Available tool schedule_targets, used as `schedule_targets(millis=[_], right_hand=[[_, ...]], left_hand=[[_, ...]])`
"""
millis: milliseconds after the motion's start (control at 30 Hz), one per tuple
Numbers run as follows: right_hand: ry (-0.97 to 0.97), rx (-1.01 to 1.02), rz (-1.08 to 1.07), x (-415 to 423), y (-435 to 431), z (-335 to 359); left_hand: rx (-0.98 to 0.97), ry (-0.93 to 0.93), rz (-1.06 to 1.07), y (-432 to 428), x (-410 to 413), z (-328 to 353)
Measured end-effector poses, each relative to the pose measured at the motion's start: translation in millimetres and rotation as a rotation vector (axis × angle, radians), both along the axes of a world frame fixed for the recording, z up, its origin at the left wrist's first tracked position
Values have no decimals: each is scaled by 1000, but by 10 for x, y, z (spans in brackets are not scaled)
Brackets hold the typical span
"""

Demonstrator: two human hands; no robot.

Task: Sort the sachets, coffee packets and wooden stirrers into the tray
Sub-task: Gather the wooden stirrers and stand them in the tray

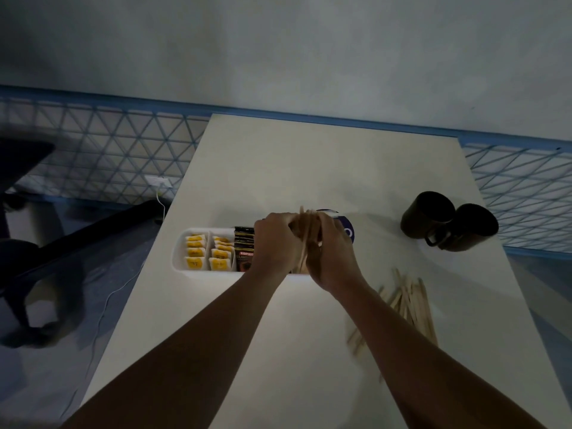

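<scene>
A white divided tray [179,255] lies on the white table [309,168]. Its two left compartments hold rows of yellow sachets [195,252]. Dark coffee packets [244,249] stand in the compartment beside them. My left hand [274,246] and my right hand [331,252] together grip a bundle of wooden stirrers [305,233] upright over the tray's right end. The hands hide that end of the tray. More loose stirrers [408,301] lie scattered on the table to the right, partly under my right forearm.
Two dark mugs [445,222] lie on their sides at the right of the table. A round blue and white object [346,227] shows behind my right hand. A blue lattice fence [108,150] runs behind the table, and a white cable [102,308] trails on the floor at left.
</scene>
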State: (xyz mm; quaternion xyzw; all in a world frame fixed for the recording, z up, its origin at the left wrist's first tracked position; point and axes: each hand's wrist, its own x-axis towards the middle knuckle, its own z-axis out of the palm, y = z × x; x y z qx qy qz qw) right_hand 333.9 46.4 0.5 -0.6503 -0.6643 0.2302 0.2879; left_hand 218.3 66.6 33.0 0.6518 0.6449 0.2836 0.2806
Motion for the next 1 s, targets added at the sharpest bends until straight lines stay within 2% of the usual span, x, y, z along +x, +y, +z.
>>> schedule_targets(millis=[167, 267, 400, 500, 667, 833, 1000], right_hand=[[34, 63, -103, 62, 11, 94], [92, 12, -169, 120, 14, 149], [265, -48, -256, 193, 4, 81], [267, -102, -291, 236, 0, 16], [139, -203, -153, 210, 65, -129], [-34, -278, -3, 93, 97, -175], [3, -399, 48, 51, 138, -121]], left_hand=[[39, 0, 2, 39, 13, -6], [53, -13, 3, 87, 42, -46], [28, -22, 7, 154, 62, -82], [17, -12, -73, 193, 66, -68], [-41, 33, -199, 266, 95, -109], [-66, 67, -211, 316, 94, -102], [-142, 94, -308, 365, 89, -63]])
